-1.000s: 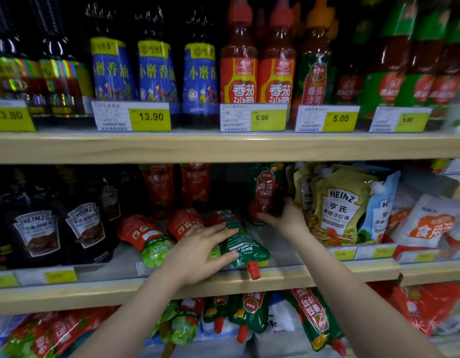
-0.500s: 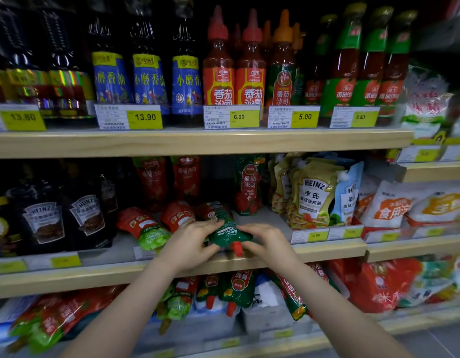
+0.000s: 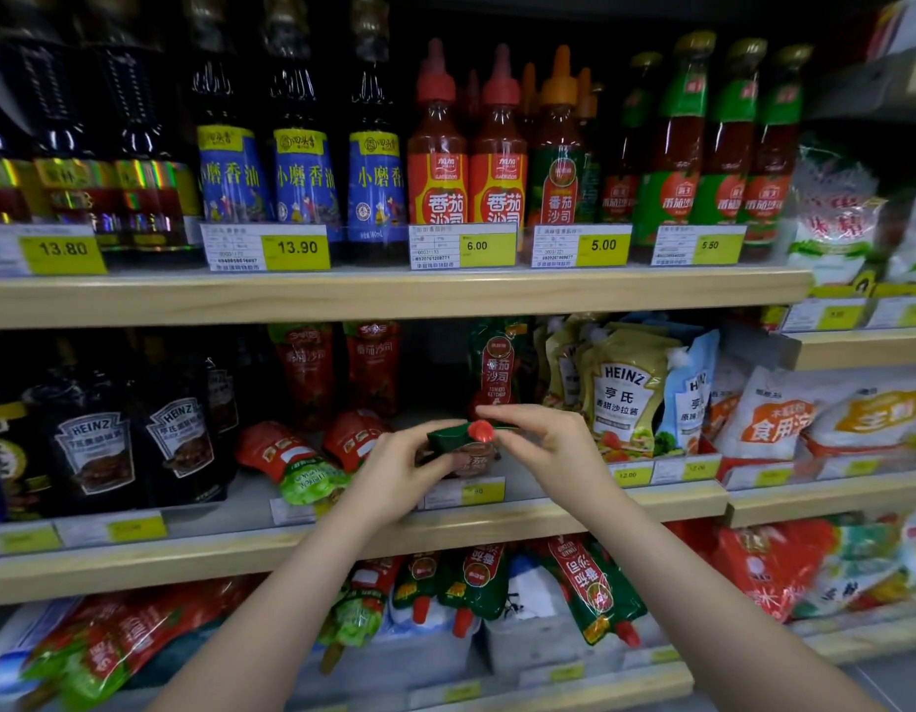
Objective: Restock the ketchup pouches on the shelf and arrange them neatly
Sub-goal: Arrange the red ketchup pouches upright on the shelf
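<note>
Green ketchup pouch (image 3: 458,444), half second before flat on middle shelf (image 3: 497,521), was lifted clear, red cap (image 3: 480,430) toward camera. Left hand (image 3: 394,472) gripped body; right hand (image 3: 540,447) pinched top edge, probably. Meant standing it beside upright pouch (image 3: 497,367) behind.

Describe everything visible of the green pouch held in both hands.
The green pouch looks like glossy soft plastic, with a round red cap facing the camera. It is held lifted in front of the middle shelf, cap end toward the viewer. The left hand grips its body; the right hand pinches its top by the cap.
</note>
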`<state>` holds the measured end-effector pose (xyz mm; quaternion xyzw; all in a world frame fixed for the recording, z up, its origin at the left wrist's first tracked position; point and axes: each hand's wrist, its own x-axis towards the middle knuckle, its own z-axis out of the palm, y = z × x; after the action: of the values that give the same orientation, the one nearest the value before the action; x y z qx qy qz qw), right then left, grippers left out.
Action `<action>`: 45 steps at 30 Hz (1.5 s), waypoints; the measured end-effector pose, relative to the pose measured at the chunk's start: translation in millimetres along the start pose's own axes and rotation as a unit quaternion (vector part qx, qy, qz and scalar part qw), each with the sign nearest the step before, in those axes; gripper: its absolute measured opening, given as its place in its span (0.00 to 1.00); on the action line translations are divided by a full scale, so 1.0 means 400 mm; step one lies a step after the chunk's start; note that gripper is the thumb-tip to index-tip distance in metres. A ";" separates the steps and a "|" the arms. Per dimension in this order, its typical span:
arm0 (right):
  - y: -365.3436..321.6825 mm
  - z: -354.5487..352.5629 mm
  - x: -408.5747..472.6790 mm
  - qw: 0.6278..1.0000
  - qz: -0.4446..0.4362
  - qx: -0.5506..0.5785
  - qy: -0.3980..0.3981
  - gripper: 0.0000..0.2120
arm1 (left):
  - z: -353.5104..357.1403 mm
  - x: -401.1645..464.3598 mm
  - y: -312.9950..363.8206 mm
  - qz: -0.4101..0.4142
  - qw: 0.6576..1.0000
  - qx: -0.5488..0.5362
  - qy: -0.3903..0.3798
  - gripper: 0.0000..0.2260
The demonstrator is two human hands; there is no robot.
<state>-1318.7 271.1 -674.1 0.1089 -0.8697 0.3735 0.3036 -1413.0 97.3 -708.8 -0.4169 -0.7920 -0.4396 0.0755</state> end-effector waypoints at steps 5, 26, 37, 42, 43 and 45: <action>0.003 0.008 0.036 0.998 0.025 0.049 -0.014 0.05 | 0.002 0.013 0.000 -0.011 1.000 -0.009 0.003 0.14; 0.130 0.121 0.077 0.959 0.269 0.087 0.016 0.23 | -0.133 -0.008 -0.151 -0.081 0.970 0.218 -0.070 0.20; 0.148 0.243 0.144 0.956 0.283 -0.072 0.021 0.25 | -0.129 -0.051 -0.185 -0.049 0.962 0.262 -0.057 0.27; 0.195 0.271 0.208 0.958 0.287 -0.023 -0.014 0.27 | -0.123 -0.051 -0.191 -0.051 0.961 0.269 -0.051 0.25; 0.203 0.274 0.213 0.958 0.286 -0.014 -0.019 0.27 | -0.122 -0.052 -0.194 -0.050 0.960 0.269 -0.051 0.25; 0.213 0.280 0.220 0.957 0.288 -0.013 -0.026 0.28 | -0.122 -0.053 -0.197 -0.048 0.960 0.273 -0.049 0.25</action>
<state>-1473.9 253.6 -730.4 -0.1401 -0.8764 0.4312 0.1624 -1468.7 26.6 -739.6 -0.3629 -0.9036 -0.1890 0.1268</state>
